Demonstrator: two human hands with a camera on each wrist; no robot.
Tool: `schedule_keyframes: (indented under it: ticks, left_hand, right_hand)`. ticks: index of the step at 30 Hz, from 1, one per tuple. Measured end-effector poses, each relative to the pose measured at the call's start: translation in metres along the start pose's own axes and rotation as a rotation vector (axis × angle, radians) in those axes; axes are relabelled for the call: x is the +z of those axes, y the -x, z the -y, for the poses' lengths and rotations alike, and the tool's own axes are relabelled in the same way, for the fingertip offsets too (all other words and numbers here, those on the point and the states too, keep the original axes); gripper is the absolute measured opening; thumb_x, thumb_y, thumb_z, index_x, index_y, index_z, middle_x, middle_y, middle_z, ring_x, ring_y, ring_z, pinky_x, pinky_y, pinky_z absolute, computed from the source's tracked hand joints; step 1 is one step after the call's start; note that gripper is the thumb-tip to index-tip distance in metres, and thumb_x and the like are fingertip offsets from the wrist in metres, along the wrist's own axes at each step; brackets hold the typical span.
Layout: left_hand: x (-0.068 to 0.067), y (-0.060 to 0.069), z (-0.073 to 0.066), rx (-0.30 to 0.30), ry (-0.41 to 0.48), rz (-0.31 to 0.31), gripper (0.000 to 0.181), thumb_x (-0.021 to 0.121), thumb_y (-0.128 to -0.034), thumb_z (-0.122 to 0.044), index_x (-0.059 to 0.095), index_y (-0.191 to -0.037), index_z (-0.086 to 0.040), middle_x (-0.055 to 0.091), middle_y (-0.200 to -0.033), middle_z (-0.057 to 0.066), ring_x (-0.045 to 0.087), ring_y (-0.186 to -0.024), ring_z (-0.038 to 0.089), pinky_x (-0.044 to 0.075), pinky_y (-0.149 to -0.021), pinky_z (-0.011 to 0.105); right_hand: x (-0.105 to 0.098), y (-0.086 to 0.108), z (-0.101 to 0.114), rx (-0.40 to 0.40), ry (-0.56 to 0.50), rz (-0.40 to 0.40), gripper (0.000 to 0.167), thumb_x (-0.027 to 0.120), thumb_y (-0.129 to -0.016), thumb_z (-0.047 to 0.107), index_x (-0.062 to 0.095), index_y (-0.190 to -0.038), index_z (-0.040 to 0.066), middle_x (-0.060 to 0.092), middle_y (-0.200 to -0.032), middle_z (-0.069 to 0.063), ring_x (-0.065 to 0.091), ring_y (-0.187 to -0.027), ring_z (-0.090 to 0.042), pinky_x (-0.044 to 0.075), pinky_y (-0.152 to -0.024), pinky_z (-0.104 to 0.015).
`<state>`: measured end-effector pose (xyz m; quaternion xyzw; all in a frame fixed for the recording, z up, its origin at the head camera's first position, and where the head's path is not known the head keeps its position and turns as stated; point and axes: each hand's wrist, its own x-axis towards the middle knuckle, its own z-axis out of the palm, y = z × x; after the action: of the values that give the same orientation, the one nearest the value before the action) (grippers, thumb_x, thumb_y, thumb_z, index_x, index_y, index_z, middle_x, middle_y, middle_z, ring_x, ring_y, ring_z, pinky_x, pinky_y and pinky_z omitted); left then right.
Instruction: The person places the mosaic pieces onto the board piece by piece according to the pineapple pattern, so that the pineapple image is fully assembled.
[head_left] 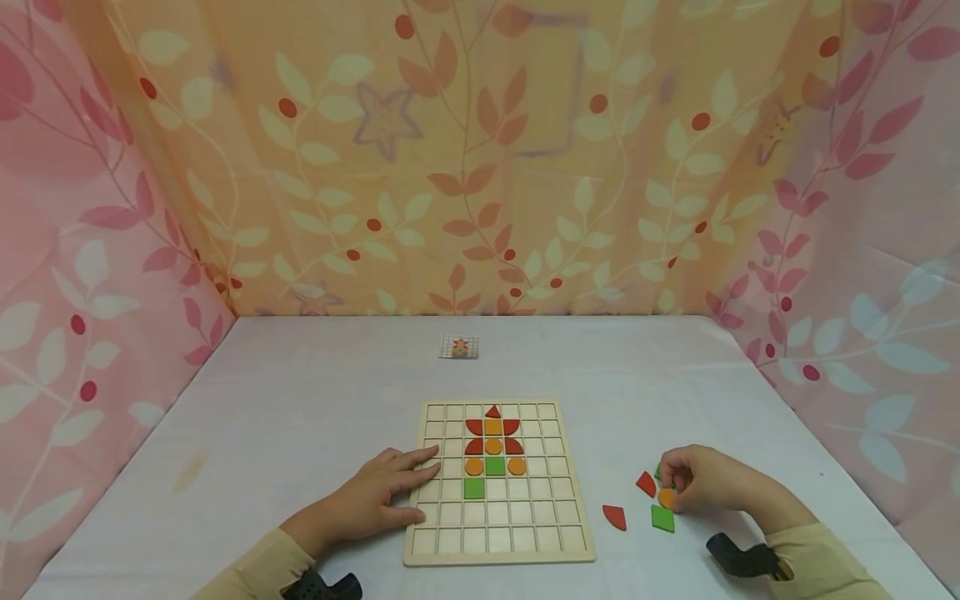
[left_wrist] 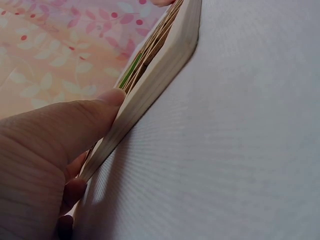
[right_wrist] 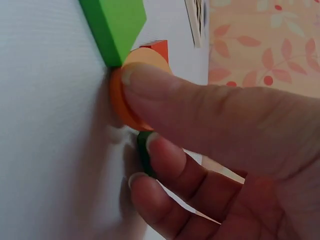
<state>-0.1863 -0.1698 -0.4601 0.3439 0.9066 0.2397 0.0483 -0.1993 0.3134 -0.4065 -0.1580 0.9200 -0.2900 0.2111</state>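
A pale wooden grid board (head_left: 536, 517) lies on the table, with red, orange and green pieces set in its upper middle squares. My left hand (head_left: 381, 490) rests at its left side, fingers spread and fingertips over the frame; the thumb touches the rim, also seen in the left wrist view. To the board's right, my right hand (head_left: 701, 479) bends over loose pieces. Its thumb lies against an orange disc (right_wrist: 118, 97), and the other fingers curl beside it; the index fingertip is hidden. Two fingertips come close to a dark green piece (right_wrist: 144, 152).
Near the right hand lie a green square (head_left: 663, 518) and two red quarter-round pieces, one red piece (head_left: 614, 517) nearer the board. A small picture card (head_left: 459, 347) lies beyond the board. Patterned cloth (head_left: 480, 167) hangs behind and at both sides of the white-covered table.
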Motion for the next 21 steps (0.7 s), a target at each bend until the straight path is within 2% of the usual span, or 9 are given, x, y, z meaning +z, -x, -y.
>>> schedule_keyframes:
  ticks: [5, 9, 13, 21]
  left_hand:
    - [0.000, 0.000, 0.000, -0.008, 0.010, 0.006, 0.067, 0.054, -0.0819, -0.058, 0.039, -0.139, -0.026, 0.026, -0.149, -0.008, 0.035, -0.107, 0.006, 0.030, -0.088, 0.040]
    - [-0.001, 0.000, -0.001, -0.013, 0.021, 0.016, 0.068, 0.054, -0.0819, -0.057, 0.039, -0.139, -0.025, 0.026, -0.149, -0.007, 0.036, -0.107, 0.007, 0.030, -0.089, 0.040]
    - [-0.001, 0.000, -0.001, -0.012, 0.018, 0.015, 0.068, 0.055, -0.0818, -0.057, 0.039, -0.139, -0.025, 0.026, -0.149, -0.007, 0.036, -0.107, 0.007, 0.030, -0.089, 0.040]
    - [0.001, 0.000, 0.001, -0.008, 0.025, 0.010, 0.067, 0.054, -0.0821, -0.058, 0.039, -0.139, -0.026, 0.025, -0.149, -0.009, 0.035, -0.106, 0.006, 0.030, -0.088, 0.038]
  right_hand:
    - [-0.004, -0.003, 0.003, -0.041, 0.014, 0.017, 0.020, 0.075, -0.070, 0.009, 0.055, -0.074, 0.009, 0.048, -0.064, 0.002, 0.045, -0.062, -0.014, 0.035, -0.055, -0.025]
    - [-0.007, -0.008, 0.011, -0.024, -0.002, 0.020, 0.019, 0.074, -0.073, 0.014, 0.055, -0.074, 0.010, 0.049, -0.064, 0.001, 0.045, -0.062, -0.015, 0.035, -0.053, -0.026]
    - [-0.006, -0.019, 0.028, -0.004, -0.054, -0.006, 0.017, 0.073, -0.076, 0.016, 0.057, -0.078, 0.010, 0.054, -0.065, -0.001, 0.048, -0.062, -0.018, 0.039, -0.052, -0.028]
    - [0.003, -0.043, 0.065, -0.029, -0.114, -0.081, 0.013, 0.071, -0.078, 0.013, 0.059, -0.080, 0.009, 0.058, -0.071, -0.002, 0.053, -0.066, -0.020, 0.046, -0.059, -0.033]
